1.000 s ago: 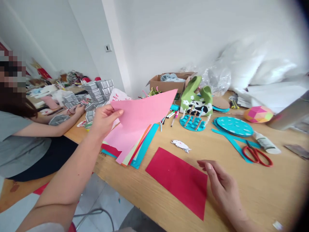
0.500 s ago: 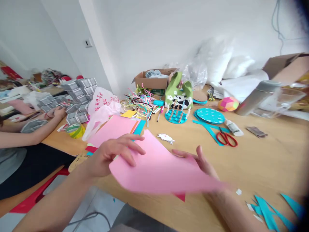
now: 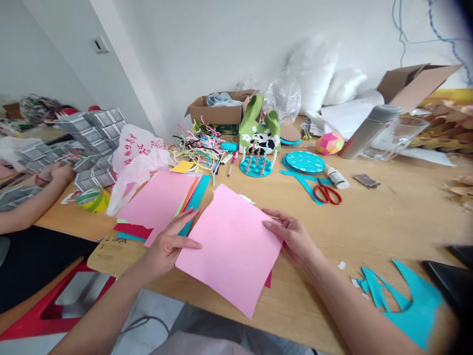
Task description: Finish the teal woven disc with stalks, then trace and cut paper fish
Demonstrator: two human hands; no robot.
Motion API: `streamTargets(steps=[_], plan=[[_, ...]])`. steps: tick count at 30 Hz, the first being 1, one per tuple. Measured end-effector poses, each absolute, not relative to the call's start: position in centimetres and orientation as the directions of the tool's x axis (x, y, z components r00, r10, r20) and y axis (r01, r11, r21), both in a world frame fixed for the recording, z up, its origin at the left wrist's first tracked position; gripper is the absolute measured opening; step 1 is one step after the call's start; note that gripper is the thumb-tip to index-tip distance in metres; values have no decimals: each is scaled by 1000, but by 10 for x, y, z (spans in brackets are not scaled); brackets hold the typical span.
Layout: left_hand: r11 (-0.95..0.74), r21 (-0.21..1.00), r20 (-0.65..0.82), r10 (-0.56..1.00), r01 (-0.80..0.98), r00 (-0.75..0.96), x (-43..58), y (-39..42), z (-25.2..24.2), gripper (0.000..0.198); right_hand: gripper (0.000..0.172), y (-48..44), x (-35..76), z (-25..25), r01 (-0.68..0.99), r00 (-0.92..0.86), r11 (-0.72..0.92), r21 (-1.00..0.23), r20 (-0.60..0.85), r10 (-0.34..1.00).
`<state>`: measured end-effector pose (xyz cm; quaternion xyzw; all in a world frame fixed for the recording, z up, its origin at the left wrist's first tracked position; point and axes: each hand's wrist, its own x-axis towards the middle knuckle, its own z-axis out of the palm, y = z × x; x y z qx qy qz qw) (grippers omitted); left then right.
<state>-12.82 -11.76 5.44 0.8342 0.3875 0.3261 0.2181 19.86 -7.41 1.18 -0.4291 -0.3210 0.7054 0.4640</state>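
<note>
A pink paper sheet (image 3: 231, 244) lies on the wooden table (image 3: 388, 222) in front of me, over a red sheet (image 3: 268, 280) of which only a corner shows. My left hand (image 3: 171, 241) grips the pink sheet's left edge, thumb on top. My right hand (image 3: 291, 235) holds its right edge, fingers curled round it. A stack of coloured paper (image 3: 162, 202) with pink on top lies just left of my left hand.
Red scissors (image 3: 327, 193), a glue tube (image 3: 337, 176), teal discs (image 3: 305, 161) and a green panda craft (image 3: 258, 133) stand farther back. Teal scraps (image 3: 402, 301) lie at the right. Another person's arm (image 3: 33, 199) rests at the left beside grey boxes (image 3: 92, 143) and a tape roll (image 3: 94, 199).
The pink sheet came down from the air in my left hand and now lies over the red sheet. My right hand moved onto its right edge. The view shifted right.
</note>
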Motion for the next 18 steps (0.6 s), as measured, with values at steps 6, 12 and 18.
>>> streamTargets(steps=[6,12,18], plan=[[-536,762,371,821,364,433,-127,-122,43,25,48,-73,199,13,-432,-124,-340,-835,-319,940],[-295,944,248,931,149,268,-119,-125,39,19,40,-72,202,17,-405,-199,-374,-835,-319,927],[-248,943,167,930,223,327,-100,-133,36,16,36,-64,219,13,-280,-30,-307,-909,-312,950]])
